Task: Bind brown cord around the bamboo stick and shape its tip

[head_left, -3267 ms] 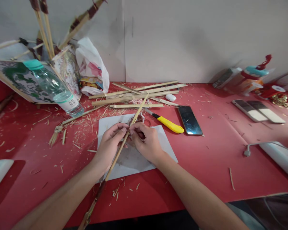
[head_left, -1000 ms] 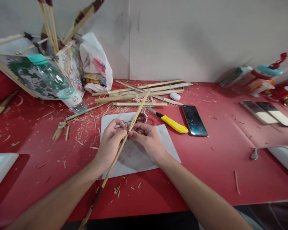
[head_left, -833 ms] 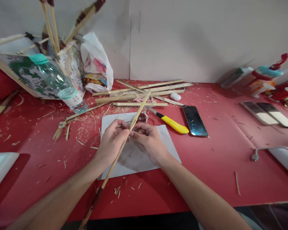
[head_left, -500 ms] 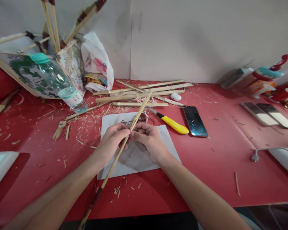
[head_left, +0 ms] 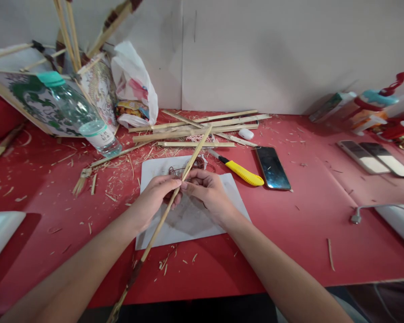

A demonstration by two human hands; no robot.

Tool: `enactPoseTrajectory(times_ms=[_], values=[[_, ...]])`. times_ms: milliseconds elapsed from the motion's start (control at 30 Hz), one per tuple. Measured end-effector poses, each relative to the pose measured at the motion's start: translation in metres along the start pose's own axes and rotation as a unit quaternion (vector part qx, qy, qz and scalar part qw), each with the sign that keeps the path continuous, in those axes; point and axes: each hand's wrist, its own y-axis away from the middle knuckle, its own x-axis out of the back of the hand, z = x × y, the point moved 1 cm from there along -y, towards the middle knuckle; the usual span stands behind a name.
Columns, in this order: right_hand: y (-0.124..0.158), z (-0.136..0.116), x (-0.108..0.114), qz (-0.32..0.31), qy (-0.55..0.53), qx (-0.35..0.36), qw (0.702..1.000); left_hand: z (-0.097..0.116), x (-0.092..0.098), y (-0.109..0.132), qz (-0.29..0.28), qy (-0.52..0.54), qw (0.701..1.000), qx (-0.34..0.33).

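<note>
**Left hand (head_left: pixel 156 193) and right hand (head_left: pixel 208 193) pinching a slim stick (head_left: pixel 161 220) above a white sheet (head_left: pixel 202 225)**

Both thumb-and-finger pinches are closed on the stick, thumb tips nearly meeting over the sheet; whether they also grip cord is hidden. The stick slants across the sheet, its pale tapered tip beyond the far edge, its dark-wrapped lower part past the near edge. For good work, the left pinch should hold the stick against rolling while the right makes small, snug movements. On the sheet's far part sits a dark red cord (head_left: pixel 198 164), best left free of snags. Beyond lie bamboo strips (head_left: pixel 195 133). Beside the sheet's far right corner, a yellow knife (head_left: pixel 244 173) deserves clearance.
</note>
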Motion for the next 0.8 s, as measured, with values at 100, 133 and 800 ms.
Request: enactPoseTrajectory(times_ms=[100, 133, 800], values=[[-0.002, 0.0, 0.001, -0.009, -0.042, -0.012, 0.999, -0.001, -0.002, 0.0, -0.004, -0.013, 1.0, -0.01], [-0.002, 0.0, 0.002, -0.016, -0.058, -0.014, 0.998, 0.0, -0.003, 0.001, -0.007, -0.017, 1.0, -0.013], [-0.004, -0.002, 0.01, -0.04, -0.087, -0.022, 0.995, 0.006, 0.003, 0.004, -0.057, -0.037, 0.997, 0.028]])
